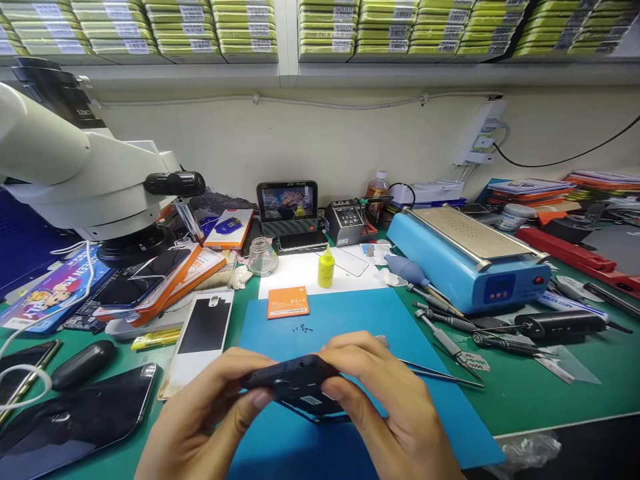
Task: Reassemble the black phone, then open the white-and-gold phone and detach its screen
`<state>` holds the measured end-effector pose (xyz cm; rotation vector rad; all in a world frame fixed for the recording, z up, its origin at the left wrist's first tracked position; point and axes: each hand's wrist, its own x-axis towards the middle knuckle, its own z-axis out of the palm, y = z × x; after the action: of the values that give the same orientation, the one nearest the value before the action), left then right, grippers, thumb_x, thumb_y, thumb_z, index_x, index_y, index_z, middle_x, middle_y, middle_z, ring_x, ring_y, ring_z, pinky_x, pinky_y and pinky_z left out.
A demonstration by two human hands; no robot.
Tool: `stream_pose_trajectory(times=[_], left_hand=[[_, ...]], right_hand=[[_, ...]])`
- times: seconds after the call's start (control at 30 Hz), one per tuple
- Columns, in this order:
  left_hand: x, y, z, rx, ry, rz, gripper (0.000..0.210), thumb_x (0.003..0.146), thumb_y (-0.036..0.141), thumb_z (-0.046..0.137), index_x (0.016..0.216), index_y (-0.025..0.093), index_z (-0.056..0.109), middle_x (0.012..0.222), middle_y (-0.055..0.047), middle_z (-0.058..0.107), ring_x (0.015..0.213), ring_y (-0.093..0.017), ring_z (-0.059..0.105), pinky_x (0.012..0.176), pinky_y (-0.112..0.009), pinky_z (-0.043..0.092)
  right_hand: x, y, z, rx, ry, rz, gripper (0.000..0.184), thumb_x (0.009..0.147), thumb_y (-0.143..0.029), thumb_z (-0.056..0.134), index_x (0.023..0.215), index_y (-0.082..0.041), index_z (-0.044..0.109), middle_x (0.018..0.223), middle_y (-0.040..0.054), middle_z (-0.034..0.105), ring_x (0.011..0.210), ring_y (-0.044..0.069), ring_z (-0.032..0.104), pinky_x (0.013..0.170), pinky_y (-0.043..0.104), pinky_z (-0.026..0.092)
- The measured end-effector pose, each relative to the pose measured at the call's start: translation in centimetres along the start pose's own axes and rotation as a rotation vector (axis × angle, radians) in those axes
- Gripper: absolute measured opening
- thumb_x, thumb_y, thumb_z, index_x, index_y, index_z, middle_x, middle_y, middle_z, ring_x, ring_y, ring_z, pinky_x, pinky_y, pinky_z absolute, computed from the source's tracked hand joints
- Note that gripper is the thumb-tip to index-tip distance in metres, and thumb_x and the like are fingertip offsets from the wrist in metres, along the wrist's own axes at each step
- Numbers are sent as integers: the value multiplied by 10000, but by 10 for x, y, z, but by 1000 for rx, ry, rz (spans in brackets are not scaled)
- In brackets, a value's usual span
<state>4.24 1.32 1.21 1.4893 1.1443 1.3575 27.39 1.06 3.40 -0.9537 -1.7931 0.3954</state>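
The left hand reaches in from the near left, fingers bent, pinching the left end of a black phone-like device between its thumb on the near face and its fingers behind. The device is held tilted above the blue mat, its upper edge towards the far side. The right hand comes from the near right with knuckles arched, gripping the right end likewise, its thumb pressed to the near face. At the left, a white-framed phone stands just beside the left hand, narrowing the room there. Far of the device, an orange battery and small dark bits lie on the mat, with plain blue surface right of them. Tweezers cross the mat's right edge beside the right hand. Farther right, the green counter ends in a slanting near edge, which the mat's near right corner overlaps.
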Motion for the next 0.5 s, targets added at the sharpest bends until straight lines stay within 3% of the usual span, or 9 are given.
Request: stream_pose_trajectory(times=[0.1,0.2,0.3,0.43,0.5], left_hand=[[5,-21,-17,-162,-14,-137,232,1016,494,835,1009,263,820,1026,-7,841,939,-189,859,879,-250,727],[3,-39,-22,-330,26,-214,241,1032,488,813,1007,248,795,1056,-15,848,1023,-220,863,964,-365,729],[-6,-43,-16,-361,-26,-243,278,1051,527,770,1015,253,789,1092,-50,869,1080,-264,866,1010,-421,719],[-16,-29,-6,-77,25,-164,330,996,561,835,1205,308,794,1401,-79,816,1337,-295,780,1118,-354,655],[-15,-21,-6,38,24,-52,317,987,532,860,1229,333,812,1354,-53,829,1319,-261,779,1124,-298,636]], right_hand=[[-10,4,-2,20,28,214,311,1147,-468,636,1424,-405,763,1218,-32,863,1083,141,829,968,170,631],[-26,8,-7,10,71,336,315,1072,-595,715,1314,-432,834,1134,-49,884,995,156,858,865,136,646],[-35,8,-11,63,97,301,217,1066,-532,742,1137,-384,884,993,-43,882,860,154,853,773,120,640],[-34,9,-13,131,28,172,162,1100,-407,730,1208,-389,851,1110,-51,890,990,157,861,899,144,646],[-33,11,-13,142,-1,109,184,1100,-386,740,1260,-383,830,1161,-44,887,1043,155,856,962,165,644]])
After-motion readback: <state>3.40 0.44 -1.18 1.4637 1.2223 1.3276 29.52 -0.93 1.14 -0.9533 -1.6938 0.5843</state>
